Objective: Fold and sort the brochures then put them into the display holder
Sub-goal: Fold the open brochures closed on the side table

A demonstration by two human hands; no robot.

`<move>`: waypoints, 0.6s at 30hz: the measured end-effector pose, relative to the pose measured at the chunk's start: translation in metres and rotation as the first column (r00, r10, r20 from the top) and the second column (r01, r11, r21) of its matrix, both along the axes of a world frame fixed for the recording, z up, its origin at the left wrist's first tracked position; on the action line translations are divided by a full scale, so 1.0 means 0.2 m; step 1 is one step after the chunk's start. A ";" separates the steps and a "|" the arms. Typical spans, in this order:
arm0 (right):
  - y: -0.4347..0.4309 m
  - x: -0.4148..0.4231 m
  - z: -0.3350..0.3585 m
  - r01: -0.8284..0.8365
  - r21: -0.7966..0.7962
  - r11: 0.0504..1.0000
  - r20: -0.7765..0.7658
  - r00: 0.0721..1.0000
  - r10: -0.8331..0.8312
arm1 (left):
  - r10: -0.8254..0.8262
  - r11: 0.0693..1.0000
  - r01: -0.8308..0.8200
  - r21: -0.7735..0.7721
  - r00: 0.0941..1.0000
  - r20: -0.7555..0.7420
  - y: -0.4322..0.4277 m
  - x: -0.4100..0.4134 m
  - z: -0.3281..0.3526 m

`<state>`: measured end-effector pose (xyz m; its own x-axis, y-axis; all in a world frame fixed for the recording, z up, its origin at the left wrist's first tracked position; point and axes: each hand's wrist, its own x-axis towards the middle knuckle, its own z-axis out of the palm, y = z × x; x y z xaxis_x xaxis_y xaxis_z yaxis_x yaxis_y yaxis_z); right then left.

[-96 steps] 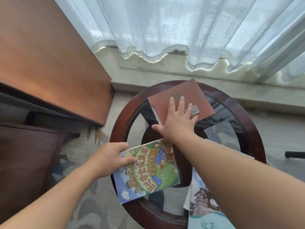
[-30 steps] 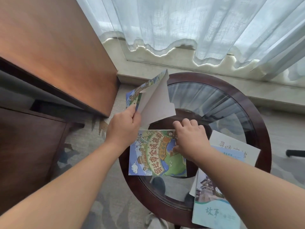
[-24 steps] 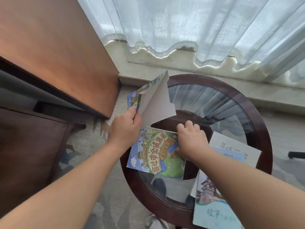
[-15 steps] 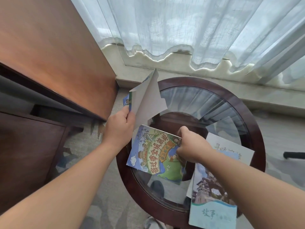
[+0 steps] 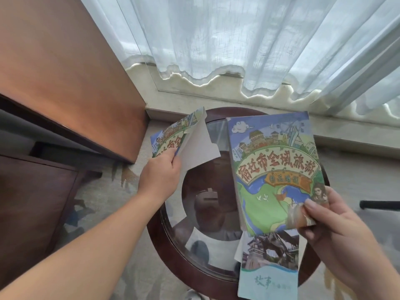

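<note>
My right hand [image 5: 331, 230] pinches the lower right corner of a colourful cartoon-map brochure [image 5: 272, 169] and holds it upright above the round glass table [image 5: 173, 252]. My left hand [image 5: 161, 176] grips a second map brochure [image 5: 171, 137] together with a grey card sleeve [image 5: 200, 146], raised over the table's left rim. A pale blue brochure with a pagoda picture [image 5: 269, 269] lies at the table's near right edge. No display holder is in view.
A wooden desk [image 5: 65, 72] with a dark cabinet beneath stands on the left. Sheer white curtains [image 5: 259, 40] hang over the window sill behind the table. Patterned carpet covers the floor. A dark bar [image 5: 378, 205] lies at the far right.
My right hand has picked the map brochure off the glass and lifted it upright to the right. The left hand has kept its brochure and grey sleeve raised.
</note>
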<state>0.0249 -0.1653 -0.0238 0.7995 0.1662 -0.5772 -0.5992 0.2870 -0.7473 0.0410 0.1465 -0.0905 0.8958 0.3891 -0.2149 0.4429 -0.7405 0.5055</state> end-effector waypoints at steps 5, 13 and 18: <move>0.15 -0.01 -0.10 -0.109 -0.180 0.978 -0.070 0.993 0.097 | -0.047 0.999 0.047 -0.025 0.999 0.006 -0.06 -0.02 -0.02; 0.30 -0.02 -0.25 -0.145 -0.321 0.936 -0.197 0.977 0.084 | -0.167 0.986 0.167 0.026 0.985 -0.035 -0.14 -0.06 -0.03; 0.38 0.06 -0.25 -0.247 -0.197 0.949 -0.381 0.911 0.158 | -0.246 0.969 0.247 -0.027 0.969 0.009 -0.18 -0.09 -0.02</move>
